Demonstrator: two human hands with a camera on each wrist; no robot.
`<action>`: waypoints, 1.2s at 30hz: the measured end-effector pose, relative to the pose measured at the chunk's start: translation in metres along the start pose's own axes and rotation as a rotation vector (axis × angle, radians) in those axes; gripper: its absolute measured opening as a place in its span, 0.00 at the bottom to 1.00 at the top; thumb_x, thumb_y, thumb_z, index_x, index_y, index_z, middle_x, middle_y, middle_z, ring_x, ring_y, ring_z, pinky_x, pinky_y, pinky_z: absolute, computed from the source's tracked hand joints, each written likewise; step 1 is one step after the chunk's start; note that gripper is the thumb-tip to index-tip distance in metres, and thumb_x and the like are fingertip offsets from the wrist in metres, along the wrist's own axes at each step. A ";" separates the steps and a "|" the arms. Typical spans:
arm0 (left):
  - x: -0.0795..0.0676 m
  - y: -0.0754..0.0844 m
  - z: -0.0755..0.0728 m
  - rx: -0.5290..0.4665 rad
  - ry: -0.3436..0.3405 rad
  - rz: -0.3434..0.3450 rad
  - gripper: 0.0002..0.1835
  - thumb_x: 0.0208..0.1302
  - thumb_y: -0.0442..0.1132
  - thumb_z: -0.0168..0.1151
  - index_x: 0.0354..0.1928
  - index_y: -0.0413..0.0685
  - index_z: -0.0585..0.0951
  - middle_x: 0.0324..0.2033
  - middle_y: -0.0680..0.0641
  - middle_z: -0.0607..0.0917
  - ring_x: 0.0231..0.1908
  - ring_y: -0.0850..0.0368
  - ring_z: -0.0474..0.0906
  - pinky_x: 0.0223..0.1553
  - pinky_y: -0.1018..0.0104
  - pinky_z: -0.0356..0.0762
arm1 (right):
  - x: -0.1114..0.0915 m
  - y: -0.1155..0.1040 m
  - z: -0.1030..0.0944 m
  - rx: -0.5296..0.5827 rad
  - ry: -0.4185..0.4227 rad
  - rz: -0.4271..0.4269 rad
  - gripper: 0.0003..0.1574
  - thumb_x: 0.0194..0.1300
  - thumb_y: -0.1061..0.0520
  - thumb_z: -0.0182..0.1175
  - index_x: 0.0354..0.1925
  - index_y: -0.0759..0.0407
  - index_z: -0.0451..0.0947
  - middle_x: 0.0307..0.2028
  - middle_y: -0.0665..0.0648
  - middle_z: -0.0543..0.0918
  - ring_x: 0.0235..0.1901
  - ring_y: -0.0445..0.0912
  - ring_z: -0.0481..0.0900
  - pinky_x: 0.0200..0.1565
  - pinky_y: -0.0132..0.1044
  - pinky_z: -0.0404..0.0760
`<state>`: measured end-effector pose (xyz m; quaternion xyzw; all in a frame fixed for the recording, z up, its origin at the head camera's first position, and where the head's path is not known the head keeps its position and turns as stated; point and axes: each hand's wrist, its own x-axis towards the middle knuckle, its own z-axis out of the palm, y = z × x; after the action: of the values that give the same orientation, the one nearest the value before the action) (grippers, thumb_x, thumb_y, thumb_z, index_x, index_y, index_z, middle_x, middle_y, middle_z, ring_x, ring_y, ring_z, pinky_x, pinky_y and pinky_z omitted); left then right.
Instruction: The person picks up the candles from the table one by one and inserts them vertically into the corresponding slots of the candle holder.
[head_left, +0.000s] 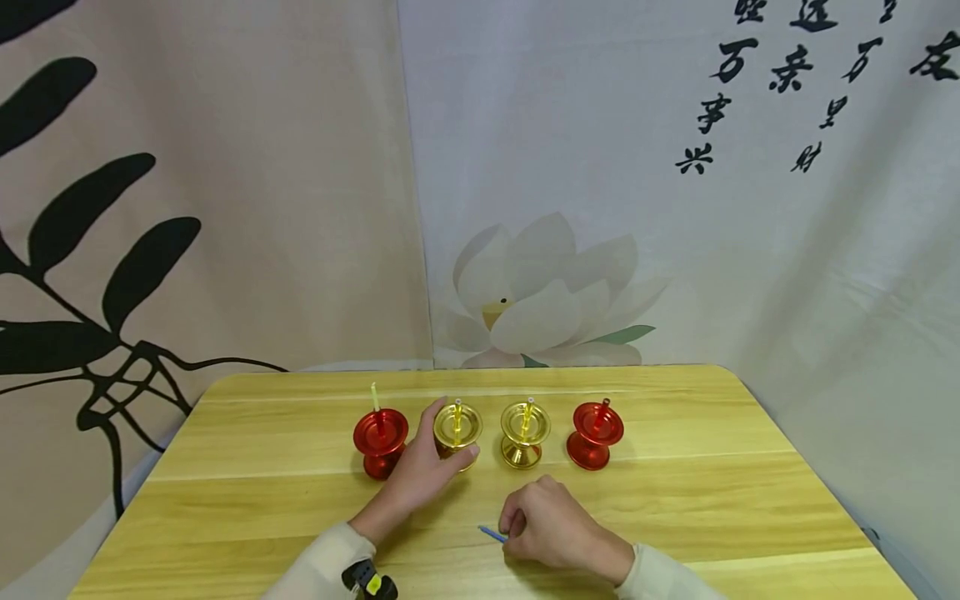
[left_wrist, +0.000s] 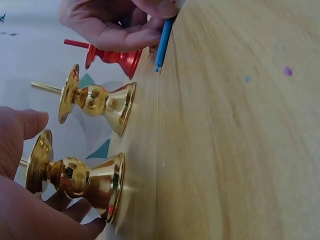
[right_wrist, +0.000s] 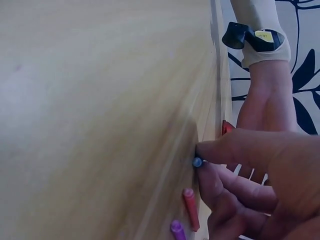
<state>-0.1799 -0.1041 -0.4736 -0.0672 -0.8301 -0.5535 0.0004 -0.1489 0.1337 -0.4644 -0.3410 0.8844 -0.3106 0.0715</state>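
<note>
My left hand (head_left: 422,468) curls round the left gold candle holder (head_left: 457,427), with the thumb in front of it and the fingers along its far left side. In the left wrist view, that holder (left_wrist: 74,177) stands on its flared base. Between thumb and fingertips, my right hand (head_left: 553,527) pinches a thin blue candle (head_left: 491,533), its free end pointing left over the table. Nearest beyond the right hand stands a second gold candle holder (head_left: 525,427). Each gold holder has a thin upright stick in its dish.
A red holder (head_left: 381,433) with a pale yellow candle stands at the row's left end, another red holder (head_left: 597,427) at its right. In the right wrist view, a red candle (right_wrist: 191,209) and a purple one (right_wrist: 177,230) lie on the wooden table (head_left: 712,500).
</note>
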 end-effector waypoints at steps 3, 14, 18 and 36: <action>0.001 -0.001 -0.001 0.003 0.003 0.000 0.49 0.74 0.48 0.74 0.86 0.45 0.56 0.71 0.28 0.78 0.72 0.33 0.74 0.73 0.30 0.66 | 0.001 -0.001 0.000 -0.012 0.000 -0.011 0.14 0.46 0.68 0.77 0.26 0.50 0.87 0.20 0.32 0.80 0.23 0.21 0.74 0.29 0.22 0.76; 0.003 -0.005 -0.001 -0.005 -0.001 0.013 0.45 0.75 0.47 0.74 0.84 0.46 0.59 0.65 0.29 0.82 0.68 0.35 0.78 0.71 0.30 0.69 | 0.008 0.001 0.003 0.117 0.029 0.010 0.14 0.47 0.69 0.74 0.25 0.49 0.87 0.20 0.32 0.79 0.22 0.25 0.74 0.26 0.25 0.77; 0.003 -0.006 -0.001 -0.006 -0.004 0.019 0.45 0.75 0.47 0.73 0.84 0.45 0.59 0.65 0.30 0.83 0.67 0.36 0.79 0.71 0.31 0.70 | 0.014 0.002 -0.003 0.187 0.033 0.026 0.15 0.49 0.69 0.75 0.25 0.49 0.86 0.21 0.34 0.80 0.21 0.29 0.76 0.29 0.27 0.78; 0.002 -0.005 -0.003 -0.053 -0.025 0.047 0.44 0.76 0.42 0.73 0.83 0.42 0.58 0.66 0.28 0.81 0.67 0.36 0.79 0.68 0.34 0.75 | 0.055 -0.014 -0.028 0.345 0.258 -0.045 0.04 0.62 0.68 0.71 0.34 0.61 0.88 0.31 0.47 0.88 0.31 0.38 0.84 0.36 0.32 0.86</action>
<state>-0.1823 -0.1081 -0.4771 -0.0937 -0.8133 -0.5743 0.0014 -0.1922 0.1040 -0.4294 -0.3008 0.8120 -0.5001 0.0079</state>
